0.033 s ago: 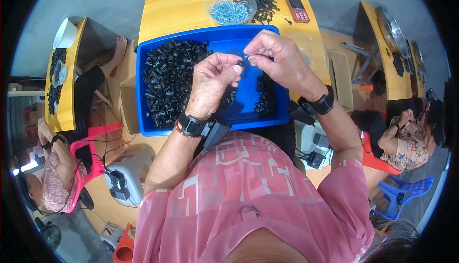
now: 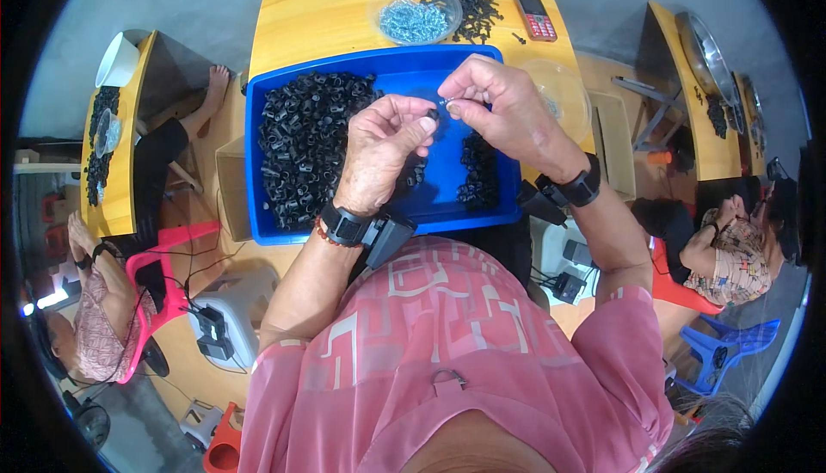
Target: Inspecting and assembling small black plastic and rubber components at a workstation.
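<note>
Over the blue tray [image 2: 267,215], which sits at the near edge of a yellow table [image 2: 318,17], the person's 2 hands meet close together. The left hand [image 2: 379,150] is curled, thumb and forefinger pinched shut on a small black plastic piece [image 2: 432,114] held above the tray's bare middle. The right hand [image 2: 503,112] comes in from the tray's right side, its thumb and forefinger closed on a tiny silver screw [image 2: 447,101] just beside the black piece; whether the 2 parts touch cannot be told. Inside the tray, a large heap of black pieces [image 2: 305,142] fills the left half, and a smaller pile of black pieces [image 2: 477,172] lies toward the right wall, below the right hand. Beyond the tray's far wall stands a clear bowl of silver screws [image 2: 416,15], with a loose scatter of black parts [image 2: 471,2] just right of it and a red phone [image 2: 535,14] farther right. An empty-looking clear dish [image 2: 564,90] sits just off the tray's right wall, partly behind the right hand. Both wrists wear black bands, the left wrist one [image 2: 344,225] near the tray's front wall.
</note>
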The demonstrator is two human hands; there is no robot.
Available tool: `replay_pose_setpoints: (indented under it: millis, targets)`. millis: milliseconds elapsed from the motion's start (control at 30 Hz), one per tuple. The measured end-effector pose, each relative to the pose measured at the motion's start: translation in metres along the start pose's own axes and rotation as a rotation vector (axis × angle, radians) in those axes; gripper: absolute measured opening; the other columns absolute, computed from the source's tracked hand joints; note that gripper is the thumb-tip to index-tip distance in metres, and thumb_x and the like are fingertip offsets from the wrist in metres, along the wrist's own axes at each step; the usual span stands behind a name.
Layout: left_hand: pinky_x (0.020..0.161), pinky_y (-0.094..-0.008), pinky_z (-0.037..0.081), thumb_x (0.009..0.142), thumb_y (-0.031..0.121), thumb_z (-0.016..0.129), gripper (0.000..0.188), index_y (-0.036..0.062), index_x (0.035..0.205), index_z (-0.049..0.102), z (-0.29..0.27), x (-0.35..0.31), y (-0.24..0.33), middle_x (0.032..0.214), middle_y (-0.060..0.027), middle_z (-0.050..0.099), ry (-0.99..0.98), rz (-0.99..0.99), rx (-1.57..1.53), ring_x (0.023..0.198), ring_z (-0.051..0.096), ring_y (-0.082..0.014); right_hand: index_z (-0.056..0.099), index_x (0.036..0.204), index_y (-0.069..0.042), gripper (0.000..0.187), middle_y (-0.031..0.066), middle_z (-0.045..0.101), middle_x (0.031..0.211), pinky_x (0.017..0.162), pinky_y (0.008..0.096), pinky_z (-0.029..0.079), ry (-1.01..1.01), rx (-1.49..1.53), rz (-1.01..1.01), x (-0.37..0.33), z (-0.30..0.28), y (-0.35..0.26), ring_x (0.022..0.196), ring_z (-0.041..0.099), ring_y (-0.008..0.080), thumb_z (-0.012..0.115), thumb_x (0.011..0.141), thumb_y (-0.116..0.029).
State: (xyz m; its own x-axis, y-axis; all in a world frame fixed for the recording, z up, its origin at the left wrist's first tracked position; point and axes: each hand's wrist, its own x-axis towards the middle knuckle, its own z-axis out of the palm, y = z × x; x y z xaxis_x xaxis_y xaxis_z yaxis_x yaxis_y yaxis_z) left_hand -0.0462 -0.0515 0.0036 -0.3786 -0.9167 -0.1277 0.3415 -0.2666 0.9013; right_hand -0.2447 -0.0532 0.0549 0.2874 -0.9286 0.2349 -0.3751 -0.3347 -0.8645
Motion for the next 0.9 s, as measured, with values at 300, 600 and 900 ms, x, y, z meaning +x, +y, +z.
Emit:
replay_pose_setpoints:
  millis: [300,600,900]
  targets:
    - [0.065,-0.0227,0.052,0.089,0.006,0.071,0.018,-0.0011,0.105,0.066,0.000,0.001,0.000,0.089,-0.0053,0.069,0.001,0.009,0.021,0.071,0.062,-0.0094,0.059,0.114,-0.001,0.029,0.0072,0.066,0.092,0.076,0.0274,0.054,-0.022,-0.129,-0.014,-0.002,0.002,-0.009,0.084,0.065,0.0142,0.065,0.086,0.003]
    - [0.064,-0.0224,0.051,0.089,0.005,0.071,0.017,-0.0006,0.105,0.066,0.001,0.000,0.000,0.086,-0.0040,0.068,-0.004,0.026,0.005,0.071,0.061,-0.0091,0.060,0.105,0.001,0.022,0.0155,0.064,0.088,0.069,0.0336,0.054,0.033,-0.155,-0.136,-0.004,0.009,-0.005,0.076,0.065,0.0271,0.063,0.083,0.004]
    - [0.064,-0.0237,0.052,0.089,0.005,0.071,0.016,-0.0003,0.103,0.064,0.000,0.002,-0.001,0.087,-0.0045,0.068,0.029,0.001,0.006,0.071,0.062,-0.0099,0.066,0.104,0.001,0.014,0.0032,0.068,0.090,0.069,0.0245,0.053,0.034,0.269,0.167,-0.009,0.016,0.010,0.077,0.063,0.0086,0.062,0.093,-0.004]
